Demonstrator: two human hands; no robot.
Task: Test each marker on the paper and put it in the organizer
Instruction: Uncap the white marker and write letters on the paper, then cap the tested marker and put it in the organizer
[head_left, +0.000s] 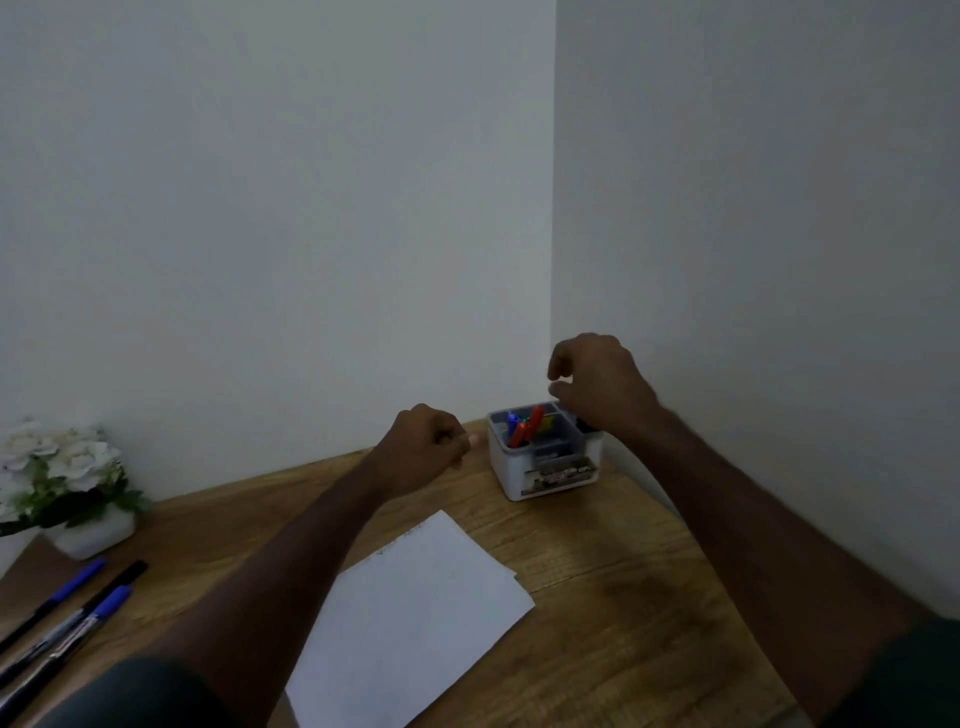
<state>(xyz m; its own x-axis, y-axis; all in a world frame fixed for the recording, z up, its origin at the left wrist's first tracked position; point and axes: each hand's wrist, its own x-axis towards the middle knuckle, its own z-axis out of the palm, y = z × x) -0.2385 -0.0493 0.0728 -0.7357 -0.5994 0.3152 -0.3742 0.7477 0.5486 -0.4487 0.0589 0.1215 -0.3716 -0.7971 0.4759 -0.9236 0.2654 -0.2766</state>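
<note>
A white sheet of paper lies on the wooden desk in front of me. A white organizer with a grey divided top stands in the far right corner; red and blue markers stick out of its left compartment. My right hand hovers over the organizer's right side, fingers curled and apart, with nothing seen in it. My left hand is a loose fist above the desk, just left of the organizer. Three markers, two blue-capped and one black-capped, lie at the desk's left edge.
A white pot of white flowers stands at the back left by the wall. Walls close the desk on the far side and the right side, meeting in the corner behind the organizer.
</note>
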